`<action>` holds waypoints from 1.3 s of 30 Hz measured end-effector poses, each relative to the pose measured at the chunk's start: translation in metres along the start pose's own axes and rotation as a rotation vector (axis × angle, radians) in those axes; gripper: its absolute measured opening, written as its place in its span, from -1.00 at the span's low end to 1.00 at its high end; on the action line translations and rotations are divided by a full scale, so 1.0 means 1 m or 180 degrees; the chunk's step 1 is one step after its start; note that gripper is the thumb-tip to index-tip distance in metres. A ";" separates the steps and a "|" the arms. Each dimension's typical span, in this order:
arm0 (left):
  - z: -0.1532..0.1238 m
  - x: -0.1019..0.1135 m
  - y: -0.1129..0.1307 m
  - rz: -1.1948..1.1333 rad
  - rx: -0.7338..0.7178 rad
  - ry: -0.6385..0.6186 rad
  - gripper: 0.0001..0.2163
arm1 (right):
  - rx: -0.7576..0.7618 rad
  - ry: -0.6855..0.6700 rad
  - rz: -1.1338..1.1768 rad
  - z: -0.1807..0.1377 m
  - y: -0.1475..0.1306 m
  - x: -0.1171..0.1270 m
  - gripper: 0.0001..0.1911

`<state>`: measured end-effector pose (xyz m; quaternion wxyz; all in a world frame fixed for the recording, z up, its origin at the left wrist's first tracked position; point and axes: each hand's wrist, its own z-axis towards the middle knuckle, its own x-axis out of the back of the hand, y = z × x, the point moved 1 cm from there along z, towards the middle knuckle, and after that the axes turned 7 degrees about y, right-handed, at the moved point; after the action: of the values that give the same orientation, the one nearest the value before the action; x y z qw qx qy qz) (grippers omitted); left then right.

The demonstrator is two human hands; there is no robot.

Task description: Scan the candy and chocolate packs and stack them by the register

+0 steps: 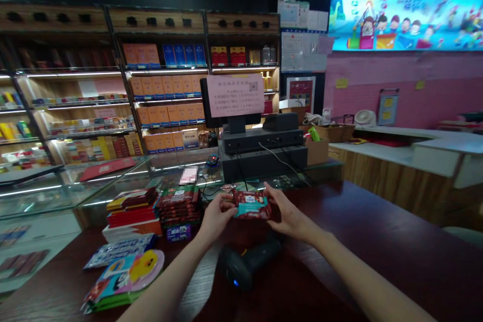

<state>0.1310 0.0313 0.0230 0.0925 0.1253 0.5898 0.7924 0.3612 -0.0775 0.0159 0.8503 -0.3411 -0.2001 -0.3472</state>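
Observation:
A small red and teal snack packet [252, 205] is held up over the dark counter [377, 251] by both hands. My left hand [216, 217] pinches its left end and my right hand [287, 216] grips its right end. Directly below the packet a black handheld barcode scanner [247, 261] lies on the counter, a blue light showing at its near end. To the left of my hands stand stacks of dark red chocolate bars [178, 205] and red and yellow packets [132, 207].
A black till with a monitor and a pink notice [241, 110] stands behind the counter, cables trailing from it. Colourful flat packets [124, 274] lie near left. A glass display case [75, 186], stocked shelves [166, 100] and a wooden side counter [396, 161] surround the spot.

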 end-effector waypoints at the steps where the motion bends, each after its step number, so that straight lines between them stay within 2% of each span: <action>1: 0.004 -0.007 0.001 -0.0068 0.0031 0.0014 -0.61 | -0.0014 0.0006 0.0014 -0.002 0.005 0.003 0.02; 4: 0.014 -0.028 0.002 -0.0240 0.0128 0.0038 -0.59 | -0.0062 0.0131 -0.0050 -0.009 0.020 0.010 -0.03; 8: 0.026 -0.054 0.002 -0.0224 0.0113 -0.0085 -0.60 | -0.0160 0.0636 -0.0388 -0.020 0.042 0.025 -0.09; 12: 0.037 -0.077 -0.003 -0.0132 0.0049 -0.0183 -0.64 | -0.0390 0.0872 -0.0600 -0.028 0.060 0.041 -0.26; 16: 0.049 -0.099 -0.008 0.0040 -0.0041 -0.0306 -0.66 | -0.0698 0.0881 -0.0688 -0.034 0.079 0.050 -0.52; 18: 0.055 -0.109 -0.010 0.0173 -0.0087 -0.0377 -0.68 | -0.0710 0.0863 -0.0739 -0.036 0.088 0.052 -0.58; 24: 0.061 -0.131 -0.014 0.0988 -0.0312 -0.0481 -0.75 | -0.0563 0.0606 -0.1090 -0.038 0.100 0.063 -0.55; 28: 0.055 -0.143 -0.010 0.1827 -0.0646 -0.0477 -0.71 | -0.0535 0.0466 -0.1326 -0.037 0.101 0.070 -0.55; 34: 0.049 -0.166 -0.001 0.2927 -0.1103 -0.0382 -0.68 | -0.0565 0.0354 -0.1580 -0.041 0.115 0.069 -0.55; 39: 0.049 -0.186 -0.006 0.3427 -0.1297 -0.0405 -0.73 | -0.0691 0.0199 -0.1750 -0.047 0.128 0.068 -0.54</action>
<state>0.3228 0.0225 0.0142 -0.2661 0.4347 0.2718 0.8163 0.5051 -0.0750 -0.0338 0.6887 -0.3522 -0.2204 -0.5942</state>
